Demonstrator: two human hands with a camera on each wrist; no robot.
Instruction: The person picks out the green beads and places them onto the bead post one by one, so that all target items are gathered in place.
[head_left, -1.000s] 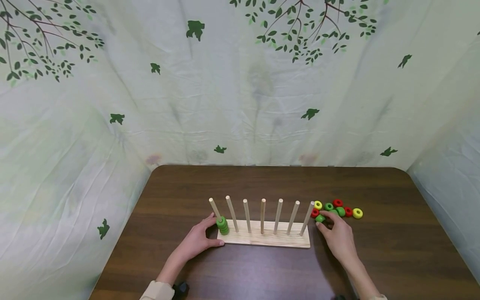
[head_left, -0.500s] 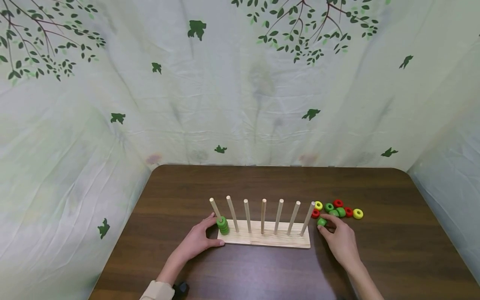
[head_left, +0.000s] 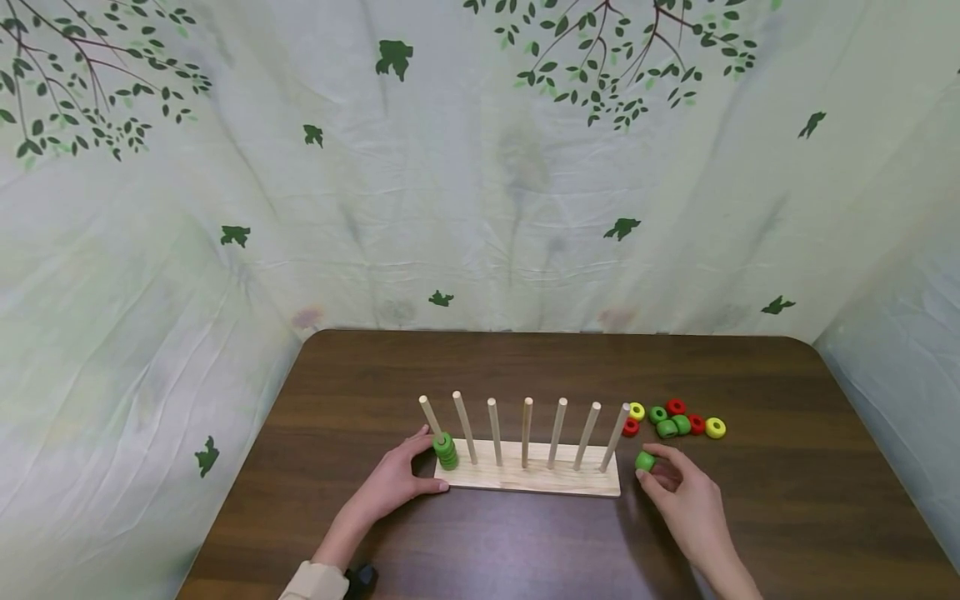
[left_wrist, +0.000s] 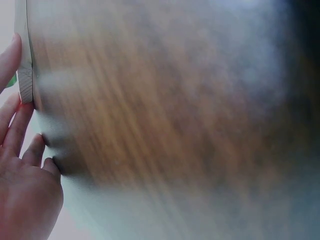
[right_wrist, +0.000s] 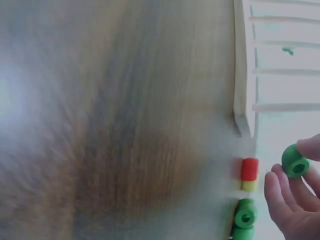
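Right grip (head_left: 688, 504): thumb and fingers pinching one green bead (head_left: 645, 462), parted only by the bead's width
Green bead: just beside the right end of the pegged board (head_left: 525, 478), nearer the person than the loose beads; the right wrist view shows it lifted off the counter (head_left: 525, 546), hole turned toward that camera
Bead risk: could pop out of the pinch, in my judgement; likely cause, a rounded side squeezed off-centre
Rightmost peg (head_left: 615, 437): bare, near the held bead; a low inward sweep could knock bead or knuckles against it
Left grip (head_left: 393, 483): spread about the board's left end, thumb at the near edge; the left wrist view shows a finger touching the end face
Board risk: might skid or turn if bumped while the left grip bears lightly; how hard it presses, cannot tell
Green stack (head_left: 446, 452): beads threaded on the leftmost peg (head_left: 427, 410), packed too closely for a sure count; the other pegs bare
Loose beads: three green (head_left: 657, 414), three red (head_left: 676, 407), two yellow (head_left: 716, 428) in view, clustered beyond the right grip; could roll if brushed by it
Backdrop: pale leaf-printed cloth (head_left: 480, 183) behind the counter
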